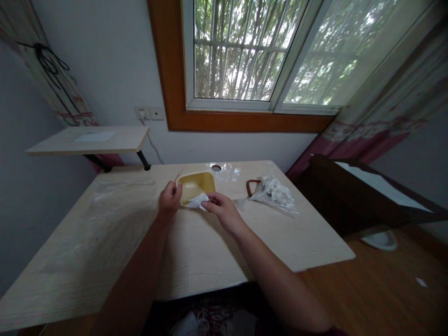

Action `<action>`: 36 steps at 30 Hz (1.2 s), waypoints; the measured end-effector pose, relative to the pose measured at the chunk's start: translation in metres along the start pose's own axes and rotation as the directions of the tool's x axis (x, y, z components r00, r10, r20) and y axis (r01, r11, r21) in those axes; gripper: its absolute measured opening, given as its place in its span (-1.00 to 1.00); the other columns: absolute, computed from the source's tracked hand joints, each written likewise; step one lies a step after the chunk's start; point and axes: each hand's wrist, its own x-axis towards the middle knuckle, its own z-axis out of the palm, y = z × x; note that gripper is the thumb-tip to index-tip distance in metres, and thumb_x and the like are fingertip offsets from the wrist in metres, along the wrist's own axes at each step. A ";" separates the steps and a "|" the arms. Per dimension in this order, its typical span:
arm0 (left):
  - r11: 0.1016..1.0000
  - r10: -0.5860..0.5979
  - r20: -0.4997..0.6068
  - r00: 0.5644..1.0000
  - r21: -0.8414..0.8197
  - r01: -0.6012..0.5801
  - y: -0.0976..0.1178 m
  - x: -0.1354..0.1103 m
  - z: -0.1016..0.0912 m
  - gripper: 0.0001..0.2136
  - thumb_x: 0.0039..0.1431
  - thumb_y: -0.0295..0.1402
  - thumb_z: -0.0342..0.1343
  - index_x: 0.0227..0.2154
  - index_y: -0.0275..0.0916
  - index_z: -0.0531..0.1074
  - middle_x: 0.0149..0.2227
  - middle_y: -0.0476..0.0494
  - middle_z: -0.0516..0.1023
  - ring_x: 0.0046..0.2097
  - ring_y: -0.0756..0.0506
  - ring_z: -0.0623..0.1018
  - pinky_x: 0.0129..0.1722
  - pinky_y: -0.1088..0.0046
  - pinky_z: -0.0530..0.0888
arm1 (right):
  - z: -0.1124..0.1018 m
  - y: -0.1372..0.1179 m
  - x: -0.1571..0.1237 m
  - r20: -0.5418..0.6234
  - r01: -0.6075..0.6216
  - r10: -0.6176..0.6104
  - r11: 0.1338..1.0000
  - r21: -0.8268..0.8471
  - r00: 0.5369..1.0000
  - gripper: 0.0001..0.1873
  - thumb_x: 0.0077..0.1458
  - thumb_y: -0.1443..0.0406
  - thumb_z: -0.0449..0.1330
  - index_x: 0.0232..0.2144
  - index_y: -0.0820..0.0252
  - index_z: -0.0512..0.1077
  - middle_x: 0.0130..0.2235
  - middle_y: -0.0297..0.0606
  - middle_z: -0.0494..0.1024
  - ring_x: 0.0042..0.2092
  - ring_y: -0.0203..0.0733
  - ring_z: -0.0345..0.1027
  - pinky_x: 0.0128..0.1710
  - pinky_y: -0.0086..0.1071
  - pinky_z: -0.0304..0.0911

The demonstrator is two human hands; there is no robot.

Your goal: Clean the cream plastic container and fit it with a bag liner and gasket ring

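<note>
A square yellow bowl (197, 185) stands on the pale wooden table (196, 252), near its far middle. My left hand (169, 200) is closed on the bowl's near left rim. My right hand (221, 208) pinches a small crumpled white piece, like paper or a wipe (198, 201), at the bowl's near edge. Both forearms reach in from the bottom of the view.
A clear plastic bag with dark and white bits (275, 192) and a brown ring-shaped thing (251, 185) lie right of the bowl. A clear plastic sheet (119, 210) covers the table's left side. A raised shelf (87, 139) stands at back left, a dark cabinet (371, 196) on the right.
</note>
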 end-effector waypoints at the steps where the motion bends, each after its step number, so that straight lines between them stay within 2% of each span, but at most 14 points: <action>1: 1.000 0.004 -0.007 1.000 0.001 -0.004 -0.001 0.001 0.000 -0.68 0.21 -0.14 0.04 -0.53 -0.15 0.11 -0.59 0.11 0.13 -0.51 0.01 0.19 -0.50 0.50 0.14 | -0.002 0.002 -0.001 -0.019 -0.024 0.026 0.997 0.073 0.999 -0.60 -0.11 0.12 0.43 -0.20 0.14 0.57 -0.24 -0.28 0.65 -0.24 -0.18 0.47 -0.21 -0.35 0.31; 4: 1.000 0.006 -0.014 1.000 0.010 -0.006 -0.003 0.002 0.000 -0.69 0.21 -0.15 0.04 -0.53 -0.15 0.11 -0.60 0.11 0.12 -0.51 0.01 0.18 -0.49 0.50 0.14 | -0.006 0.004 -0.003 -0.059 -0.065 0.078 0.978 0.197 0.995 -0.58 -0.18 0.12 0.46 -0.24 0.14 0.56 -0.25 -0.27 0.66 -0.25 -0.18 0.48 -0.23 -0.36 0.32; 7: 1.000 0.012 -0.023 1.000 0.024 -0.011 -0.002 0.002 -0.001 -0.69 0.21 -0.15 0.04 -0.53 -0.15 0.11 -0.59 0.11 0.13 -0.51 0.01 0.18 -0.48 0.49 0.14 | -0.011 0.004 -0.004 -0.073 -0.085 0.105 0.967 0.239 0.992 -0.58 -0.20 0.10 0.47 -0.26 0.13 0.57 -0.21 -0.25 0.67 -0.20 -0.14 0.51 -0.18 -0.33 0.35; 15: 1.000 0.007 -0.053 0.999 0.024 -0.006 0.000 0.002 -0.004 -0.69 0.24 -0.14 0.02 -0.51 -0.15 0.10 -0.58 0.12 0.10 -0.51 0.01 0.17 -0.47 0.48 0.13 | -0.033 0.021 -0.004 -0.113 -0.064 0.082 0.986 0.155 0.990 -0.61 -0.21 0.12 0.48 -0.29 0.16 0.61 -0.31 -0.26 0.67 -0.32 -0.19 0.46 -0.27 -0.36 0.29; 24: 1.000 -0.004 -0.066 0.998 -0.006 0.004 -0.006 0.003 -0.004 -0.68 0.23 -0.12 0.02 -0.51 -0.15 0.10 -0.58 0.12 0.10 -0.51 0.01 0.17 -0.47 0.48 0.13 | -0.069 0.021 -0.003 -0.287 -0.019 0.011 1.000 -0.025 0.958 -0.59 -0.26 0.05 0.48 -0.37 0.15 0.59 -0.36 -0.25 0.66 -0.32 -0.14 0.48 -0.23 -0.27 0.35; 28: 1.000 -0.009 -0.068 0.998 -0.001 0.009 -0.006 0.002 -0.003 -0.69 0.23 -0.13 0.03 -0.51 -0.15 0.10 -0.58 0.11 0.10 -0.50 0.01 0.18 -0.47 0.48 0.13 | -0.084 0.018 0.000 -0.326 0.007 -0.052 0.991 -0.136 0.944 -0.56 -0.23 0.00 0.46 -0.35 0.16 0.60 -0.32 -0.21 0.67 -0.29 -0.12 0.49 -0.20 -0.26 0.35; 33: 1.000 -0.004 -0.063 0.998 0.000 0.004 -0.007 0.004 -0.003 -0.68 0.23 -0.11 0.02 -0.51 -0.15 0.10 -0.58 0.11 0.10 -0.50 0.00 0.19 -0.47 0.48 0.13 | -0.100 0.018 0.009 -0.349 0.024 -0.145 0.945 -0.328 0.926 -0.52 -0.12 -0.03 0.39 -0.26 0.19 0.59 -0.31 -0.20 0.66 -0.28 -0.10 0.49 -0.19 -0.25 0.35; 36: 1.000 -0.002 -0.059 0.998 0.007 0.002 -0.008 0.004 -0.003 -0.69 0.22 -0.11 0.02 -0.51 -0.15 0.11 -0.59 0.11 0.10 -0.51 0.00 0.19 -0.47 0.48 0.13 | -0.111 0.021 0.015 -0.331 0.025 -0.202 0.883 -0.469 0.922 -0.55 -0.01 -0.01 0.31 -0.20 0.18 0.59 -0.25 -0.19 0.66 -0.27 -0.10 0.49 -0.17 -0.24 0.35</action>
